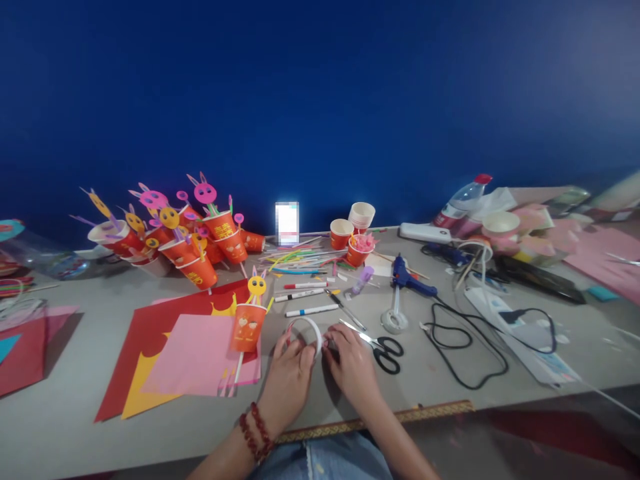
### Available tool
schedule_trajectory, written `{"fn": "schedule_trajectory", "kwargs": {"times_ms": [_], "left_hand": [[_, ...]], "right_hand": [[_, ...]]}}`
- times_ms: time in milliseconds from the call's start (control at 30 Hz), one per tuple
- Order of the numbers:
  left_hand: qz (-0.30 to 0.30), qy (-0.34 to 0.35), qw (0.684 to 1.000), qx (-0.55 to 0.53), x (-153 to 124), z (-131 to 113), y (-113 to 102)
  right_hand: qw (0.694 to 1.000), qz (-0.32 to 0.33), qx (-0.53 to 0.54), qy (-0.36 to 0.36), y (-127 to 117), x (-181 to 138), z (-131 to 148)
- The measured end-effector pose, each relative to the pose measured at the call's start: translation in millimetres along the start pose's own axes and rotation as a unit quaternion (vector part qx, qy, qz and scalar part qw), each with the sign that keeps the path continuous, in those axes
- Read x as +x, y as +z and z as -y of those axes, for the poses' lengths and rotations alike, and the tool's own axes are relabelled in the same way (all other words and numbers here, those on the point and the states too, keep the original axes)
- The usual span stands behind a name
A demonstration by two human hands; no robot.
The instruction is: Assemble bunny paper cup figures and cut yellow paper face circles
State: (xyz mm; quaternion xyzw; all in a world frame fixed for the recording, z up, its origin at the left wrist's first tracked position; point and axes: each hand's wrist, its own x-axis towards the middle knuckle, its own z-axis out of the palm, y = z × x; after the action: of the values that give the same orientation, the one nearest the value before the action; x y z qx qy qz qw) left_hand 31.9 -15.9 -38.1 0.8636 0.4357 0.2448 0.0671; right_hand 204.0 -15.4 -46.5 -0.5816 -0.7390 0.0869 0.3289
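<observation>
My left hand [290,373], with a dark red bead bracelet at the wrist, is closed around a white ring that looks like a roll of tape [318,333]. A bit of red shows at the ring's left side. Close to the ring's right edge, my right hand [350,363] has its fingers pinched together; what is between them is too small to make out. Black-handled scissors [385,350] lie just right of that hand. To the left, an orange paper cup [249,327] on a white stick, topped by a yellow bunny face [257,285], rests over pink paper [190,357].
More decorated cups [197,270] crowd the back left. Markers [313,311], pipe cleaners [300,257] and plain cups [341,233] lie mid-table. A blue glue gun [413,283], its black cable [450,380] and a power strip [520,340] occupy the right. A patterned strip [435,412] edges the front.
</observation>
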Motion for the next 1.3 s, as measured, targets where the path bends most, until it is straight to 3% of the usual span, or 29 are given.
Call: {"fn": "schedule_trajectory", "kwargs": {"times_ms": [367,467,633,1033,1200,1300], "left_hand": [[-0.011,0.009,1.000,0.010,-1,2,2],[-0.009,0.009,1.000,0.007,-1,1,1],[0.001,0.007,1.000,0.013,-1,1,-1],[0.003,0.011,1.000,0.017,-1,1,0],[0.010,0.004,1.000,0.010,-1,1,0],[0.013,-0.001,1.000,-0.003,-2,1,0]], "right_hand": [[1.000,-0.010,-0.022,0.010,4,-12,-8],[0.999,0.037,-0.029,0.022,-8,-8,-4],[0.991,0.117,-0.065,-0.018,-19,-9,3],[0.995,0.081,-0.051,-0.024,-14,-14,-3],[0.999,0.027,-0.031,-0.015,-10,-13,-8],[0.998,0.041,-0.036,-0.017,-10,-13,-6]]}}
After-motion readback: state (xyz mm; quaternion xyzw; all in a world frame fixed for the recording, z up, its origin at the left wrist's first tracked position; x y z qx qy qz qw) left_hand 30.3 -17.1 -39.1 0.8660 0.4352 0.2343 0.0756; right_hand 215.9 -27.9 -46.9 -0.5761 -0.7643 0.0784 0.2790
